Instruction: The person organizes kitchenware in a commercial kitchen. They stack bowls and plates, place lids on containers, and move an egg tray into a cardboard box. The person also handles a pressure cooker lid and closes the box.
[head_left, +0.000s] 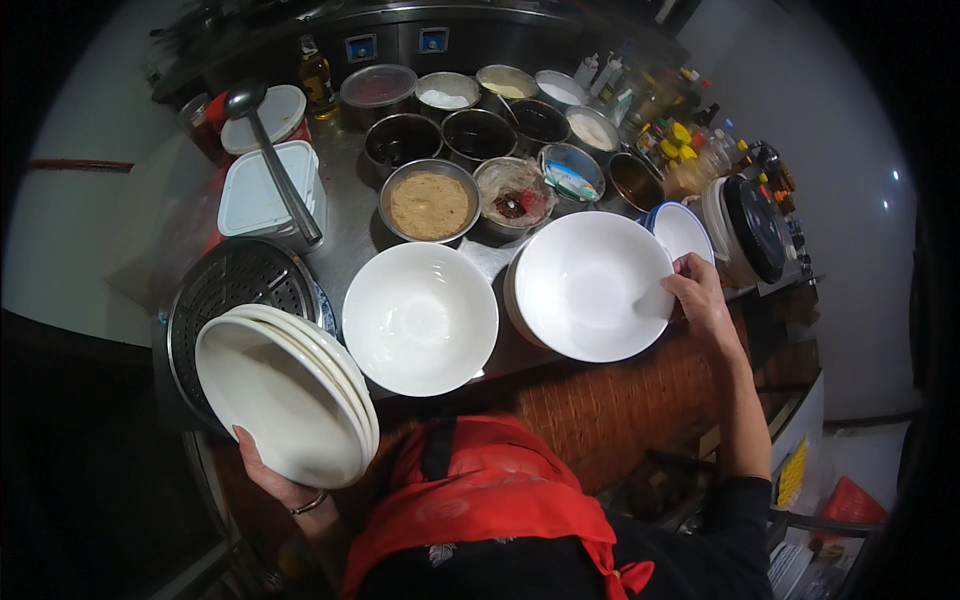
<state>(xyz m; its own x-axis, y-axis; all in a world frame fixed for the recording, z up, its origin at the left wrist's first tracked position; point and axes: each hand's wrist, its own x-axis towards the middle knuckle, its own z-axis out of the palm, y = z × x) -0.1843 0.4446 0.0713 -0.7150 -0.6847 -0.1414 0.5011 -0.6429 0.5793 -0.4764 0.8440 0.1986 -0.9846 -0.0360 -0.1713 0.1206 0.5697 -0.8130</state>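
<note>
My left hand (270, 472) grips a tilted stack of several white oval plates (281, 401) at its lower rim. The stack is over the front of a round perforated metal steamer tray (240, 300). With thumb and fingers, my right hand (697, 289) pinches the right rim of a large white bowl (592, 285); beneath it the edges of other bowls show. Between the hands, another large white bowl (420, 319) stands at the front edge of the metal counter. A blue-rimmed white bowl (682, 232) lies just behind my right hand.
Behind the bowls are a metal bowl of tan powder (429, 206), a plastic-lined bowl (514, 195) and several seasoning bowls. A long ladle (281, 169) rests across lidded white tubs (266, 187) at left. Bottles and a black-lidded bucket (752, 229) stand at right.
</note>
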